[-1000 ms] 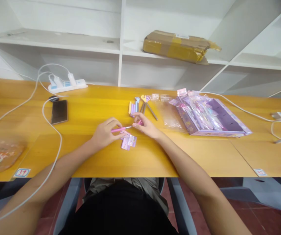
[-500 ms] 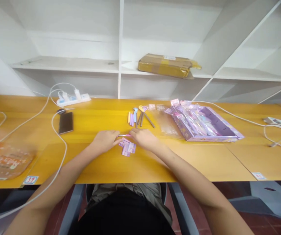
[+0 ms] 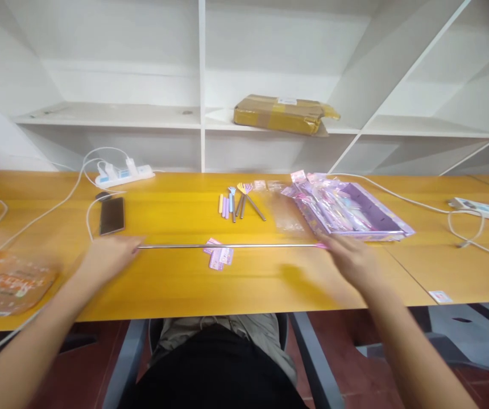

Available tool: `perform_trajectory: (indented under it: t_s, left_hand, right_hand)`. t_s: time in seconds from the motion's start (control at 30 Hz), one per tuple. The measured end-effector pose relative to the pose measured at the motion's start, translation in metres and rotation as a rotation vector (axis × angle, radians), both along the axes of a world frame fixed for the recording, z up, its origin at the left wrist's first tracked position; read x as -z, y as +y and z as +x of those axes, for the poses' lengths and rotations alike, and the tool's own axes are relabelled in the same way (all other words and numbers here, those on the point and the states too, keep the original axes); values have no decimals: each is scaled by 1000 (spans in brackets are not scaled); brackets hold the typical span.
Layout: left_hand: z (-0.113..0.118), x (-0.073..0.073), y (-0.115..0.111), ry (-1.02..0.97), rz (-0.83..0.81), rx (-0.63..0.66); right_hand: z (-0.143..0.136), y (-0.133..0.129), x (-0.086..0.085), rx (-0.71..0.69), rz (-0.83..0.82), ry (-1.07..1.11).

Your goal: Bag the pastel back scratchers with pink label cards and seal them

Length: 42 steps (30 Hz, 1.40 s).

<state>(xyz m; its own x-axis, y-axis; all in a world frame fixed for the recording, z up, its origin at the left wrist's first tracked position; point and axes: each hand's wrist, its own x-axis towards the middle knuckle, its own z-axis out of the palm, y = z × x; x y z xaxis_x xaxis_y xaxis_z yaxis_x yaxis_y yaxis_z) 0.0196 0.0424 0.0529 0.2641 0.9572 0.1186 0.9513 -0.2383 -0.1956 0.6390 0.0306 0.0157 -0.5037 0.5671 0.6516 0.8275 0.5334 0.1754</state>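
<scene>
Both arms are reaching fwd over the desk (image 3: 185, 284), spread wide apart. L hand (image 3: 108, 255) is sitting out to the left, near the phone (image 3: 112, 215), fingers pinching the left end of a thin telescopic rod (image 3: 227, 246); hand is blurred, so finer finger detail can't be told. R hand (image 3: 351, 258) is sitting out to the right, just in front of the purple box (image 3: 355, 213), fingers closing on the rod's other end, where a bit of pink handle is showing.

Rod is stretching level betw. the two hands, fully pulled out, running side to side above the desk surface. It's crossing right over a small pile of pink/purple card tags (image 3: 219, 257) lying at desk centre; whether it's touching them can't be told.

Behind the rod, a row of similar short pastel sticks w/ little fan heads (image 3: 236, 201) is lying beside a clear plastic bag (image 3: 287, 213). Power strip (image 3: 120, 175) w/ white cables is sitting at back left, cardboard parcel (image 3: 281, 113) is lying on the white shelf (image 3: 142, 116). An orange packet (image 3: 5, 281) is lying at the desk's left edge.
</scene>
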Motion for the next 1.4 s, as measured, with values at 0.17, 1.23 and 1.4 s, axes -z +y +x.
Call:
perform_trajectory:
  t_s: [0.17, 1.23, 1.4]
  left_hand:
    - [-38, 20, -24, -122, -66, 104]
    - [9, 52, -39, -383, -203, 360]
    - [69, 54, -37, -381, -150, 342]
  right_hand:
    - [72, -37, 31, 133, -183, -18]
    - [40, -47, 74, 626, -575, 356]
    - [-28, -33, 50, 608, -530, 145]
